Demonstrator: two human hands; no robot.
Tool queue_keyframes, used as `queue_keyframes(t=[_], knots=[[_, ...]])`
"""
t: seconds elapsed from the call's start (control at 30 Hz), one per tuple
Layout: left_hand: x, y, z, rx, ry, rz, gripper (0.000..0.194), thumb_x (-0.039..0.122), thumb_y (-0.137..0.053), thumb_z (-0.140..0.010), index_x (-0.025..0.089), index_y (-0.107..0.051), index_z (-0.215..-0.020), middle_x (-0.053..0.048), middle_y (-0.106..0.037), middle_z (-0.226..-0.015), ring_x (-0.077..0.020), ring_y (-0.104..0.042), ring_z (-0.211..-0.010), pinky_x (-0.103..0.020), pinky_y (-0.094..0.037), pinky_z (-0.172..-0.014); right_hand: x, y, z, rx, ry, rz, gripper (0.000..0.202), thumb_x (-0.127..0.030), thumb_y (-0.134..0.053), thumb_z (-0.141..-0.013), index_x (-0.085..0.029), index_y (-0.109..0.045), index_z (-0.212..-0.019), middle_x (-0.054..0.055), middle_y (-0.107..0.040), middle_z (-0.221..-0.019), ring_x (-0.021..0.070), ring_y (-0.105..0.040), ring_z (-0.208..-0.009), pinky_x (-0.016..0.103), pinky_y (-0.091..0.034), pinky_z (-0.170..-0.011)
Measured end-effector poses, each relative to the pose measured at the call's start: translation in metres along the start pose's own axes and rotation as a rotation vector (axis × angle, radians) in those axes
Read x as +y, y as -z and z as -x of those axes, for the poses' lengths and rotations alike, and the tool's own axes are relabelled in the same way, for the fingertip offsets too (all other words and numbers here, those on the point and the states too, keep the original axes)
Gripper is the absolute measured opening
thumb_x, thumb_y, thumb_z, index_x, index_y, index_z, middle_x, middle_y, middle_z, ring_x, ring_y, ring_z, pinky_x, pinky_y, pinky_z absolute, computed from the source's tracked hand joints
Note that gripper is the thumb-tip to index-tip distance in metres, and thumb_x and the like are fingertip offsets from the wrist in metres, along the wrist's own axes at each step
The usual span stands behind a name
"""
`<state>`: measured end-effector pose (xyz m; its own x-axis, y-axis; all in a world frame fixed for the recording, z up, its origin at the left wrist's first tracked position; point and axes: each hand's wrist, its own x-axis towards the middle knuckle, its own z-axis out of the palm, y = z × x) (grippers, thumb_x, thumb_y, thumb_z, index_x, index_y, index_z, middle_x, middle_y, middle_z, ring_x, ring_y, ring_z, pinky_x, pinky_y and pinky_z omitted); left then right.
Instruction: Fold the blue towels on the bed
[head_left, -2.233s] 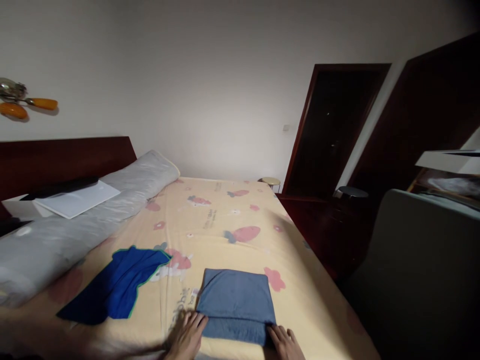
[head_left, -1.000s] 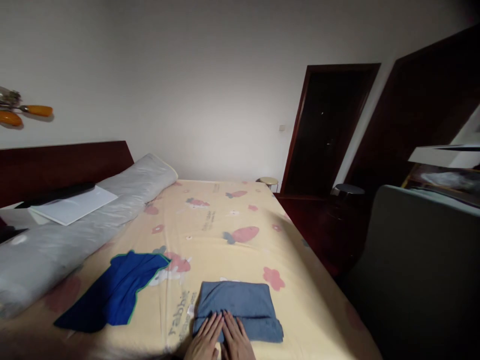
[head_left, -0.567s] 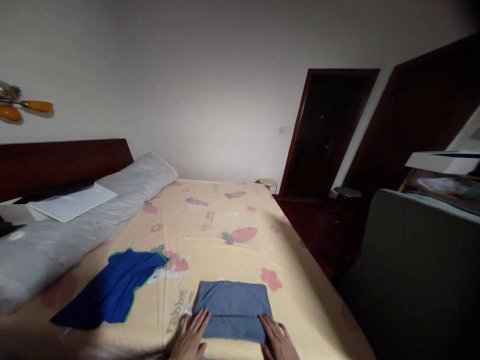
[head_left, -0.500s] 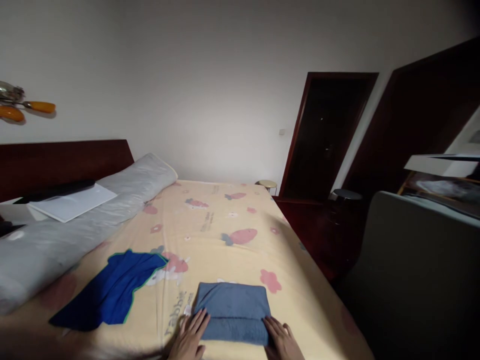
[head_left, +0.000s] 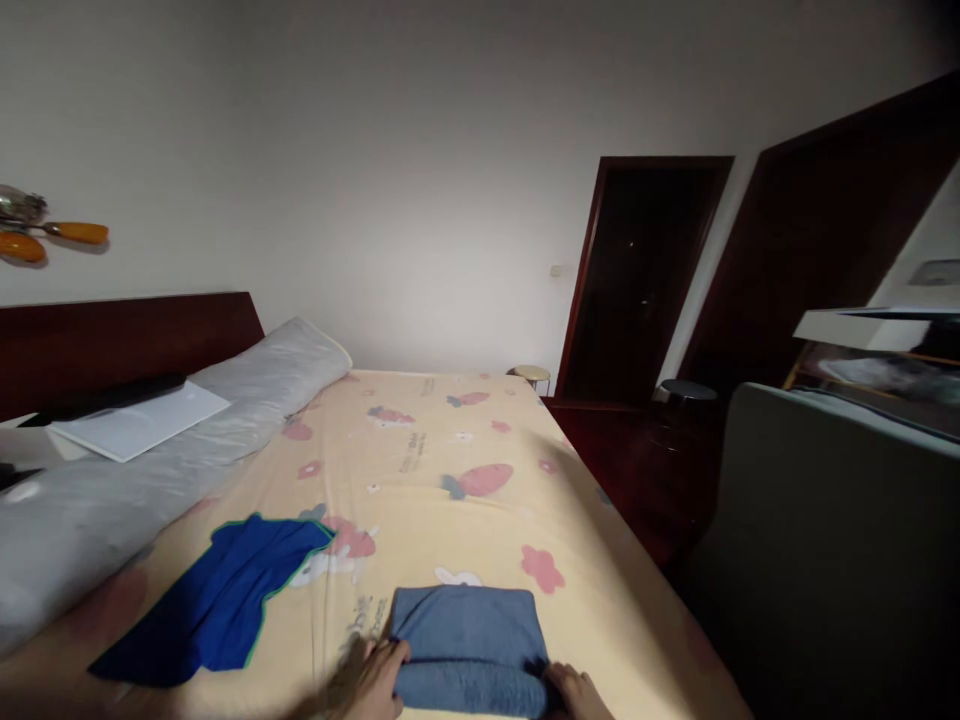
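A grey-blue towel (head_left: 469,620) lies on the bed at the bottom middle of the head view, its near edge folded over into a thick strip. My left hand (head_left: 381,682) grips the left end of that strip with curled fingers. At the opposite end, my right hand (head_left: 576,690) has its fingers closed around the strip's right side. Both hands are partly cut off by the lower frame edge. Left of the towel, apart from my hands, a dark blue cloth with green trim (head_left: 225,600) is spread out and wrinkled.
The bed (head_left: 480,540) has a cream sheet with pink prints. A long grey bolster (head_left: 247,430) runs along the dark headboard (head_left: 127,340), with a white sheet-like item (head_left: 142,420) on it. Right of the bed stand a dark panel (head_left: 817,540) and a black stool (head_left: 686,390).
My fingers, flat on the towel before, now curl round the ends of its folded strip. The strip looks puffier and raised. The whole scene sits slightly lower in view; the blue cloth stays put.
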<state>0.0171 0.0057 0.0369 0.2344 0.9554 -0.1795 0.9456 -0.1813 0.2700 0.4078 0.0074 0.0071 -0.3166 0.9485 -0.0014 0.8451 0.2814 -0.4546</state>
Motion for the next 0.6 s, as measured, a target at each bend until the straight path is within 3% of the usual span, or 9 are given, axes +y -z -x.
queue_keyframes(t=[0.13, 0.23, 0.3, 0.43, 0.53, 0.6], knots=[[-0.004, 0.009, 0.000, -0.030, 0.097, 0.030, 0.050, 0.017, -0.053, -0.065, 0.032, -0.059, -0.112, 0.002, -0.069, -0.110, -0.0223, -0.057, -0.112, -0.036, -0.041, -0.097, -0.005, 0.012, 0.004, -0.074, -0.111, -0.230, 0.030, -0.022, -0.045, -0.075, -0.023, -0.066, -0.096, 0.002, -0.074, -0.087, 0.0195, -0.068, -0.082, 0.028, -0.049, -0.073], [-0.005, 0.008, -0.001, 0.005, 0.141, -0.016, 0.053, 0.017, -0.050, -0.073, 0.031, -0.055, -0.124, -0.001, -0.062, -0.130, -0.0237, -0.051, -0.125, -0.038, -0.036, -0.105, 0.001, 0.007, 0.005, 0.076, -0.137, -0.026, 0.036, -0.022, -0.039, -0.083, -0.023, -0.065, -0.108, 0.005, -0.074, -0.095, 0.0214, -0.068, -0.088, 0.032, -0.051, -0.077], [-0.005, 0.004, -0.003, 0.050, 0.176, -0.087, 0.056, 0.017, -0.048, -0.079, 0.029, -0.051, -0.134, -0.005, -0.053, -0.143, -0.0261, -0.044, -0.134, -0.042, -0.033, -0.110, 0.009, -0.002, 0.002, 0.217, -0.107, 0.193, 0.045, -0.016, -0.042, -0.080, -0.024, -0.061, -0.120, 0.008, -0.073, -0.106, 0.0233, -0.068, -0.095, 0.034, -0.052, -0.080], [0.000, -0.010, -0.005, 0.132, 0.088, -0.191, 0.063, 0.002, -0.033, -0.082, 0.027, -0.049, -0.137, -0.006, -0.055, -0.142, -0.0237, -0.046, -0.134, -0.044, -0.032, -0.114, 0.010, -0.031, -0.008, 0.436, 0.205, 0.511, 0.064, -0.004, -0.042, -0.075, -0.026, -0.052, -0.135, 0.008, -0.069, -0.122, 0.0250, -0.066, -0.106, 0.039, -0.053, -0.088], [0.007, -0.025, -0.005, 0.095, -0.075, -0.204, 0.074, -0.006, -0.027, -0.078, 0.031, -0.049, -0.138, -0.003, -0.056, -0.141, -0.0218, -0.049, -0.131, -0.042, -0.036, -0.113, -0.016, -0.062, -0.017, 0.483, 0.431, 0.568, 0.075, -0.004, -0.040, -0.077, -0.027, -0.032, -0.148, 0.005, -0.061, -0.135, 0.0241, -0.062, -0.115, 0.038, -0.053, -0.088], [0.012, -0.037, -0.005, 0.065, -0.197, -0.200, 0.072, -0.004, -0.031, -0.077, 0.031, -0.047, -0.139, -0.003, -0.055, -0.143, -0.0231, -0.049, -0.131, -0.042, -0.039, -0.112, -0.042, -0.086, -0.027, 0.496, 0.500, 0.563, 0.079, -0.005, -0.037, -0.077, -0.022, -0.018, -0.152, 0.005, -0.058, -0.137, 0.0219, -0.061, -0.117, 0.034, -0.053, -0.087]])
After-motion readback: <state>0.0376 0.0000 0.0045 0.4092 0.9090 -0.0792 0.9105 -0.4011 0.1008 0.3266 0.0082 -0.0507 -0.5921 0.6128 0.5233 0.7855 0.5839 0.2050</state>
